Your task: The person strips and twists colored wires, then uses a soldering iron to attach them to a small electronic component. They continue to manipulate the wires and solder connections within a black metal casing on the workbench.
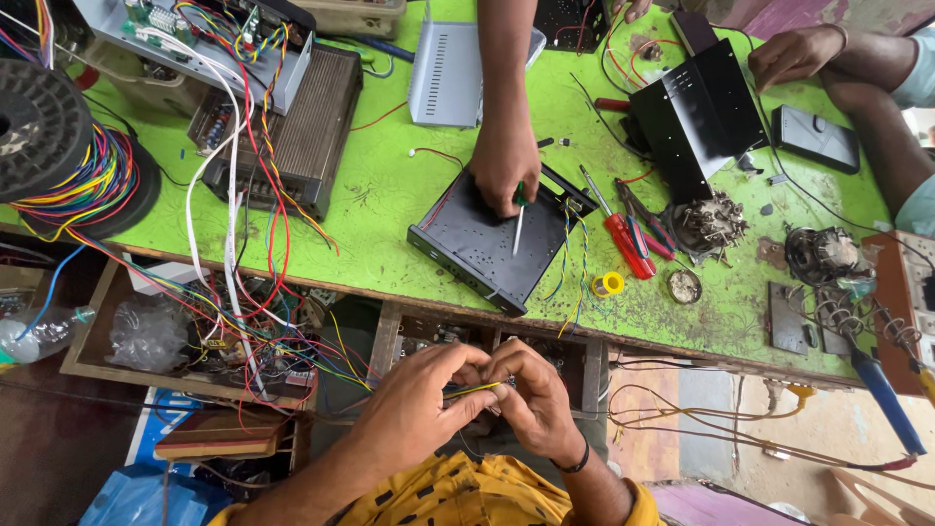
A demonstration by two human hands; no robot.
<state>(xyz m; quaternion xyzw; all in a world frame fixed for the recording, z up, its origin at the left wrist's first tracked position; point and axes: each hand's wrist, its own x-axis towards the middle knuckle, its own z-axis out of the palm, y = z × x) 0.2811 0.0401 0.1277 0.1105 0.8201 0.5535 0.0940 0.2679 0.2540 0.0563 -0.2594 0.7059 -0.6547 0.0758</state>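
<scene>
The left hand and right hand are pinching a thin bundle of yellow and dark insulated wires between closed fingertips, below the near edge of the green tabletop. Gripping close to the wire ends should be keeping them steady. The bundle is running left to right, nearly level.
</scene>
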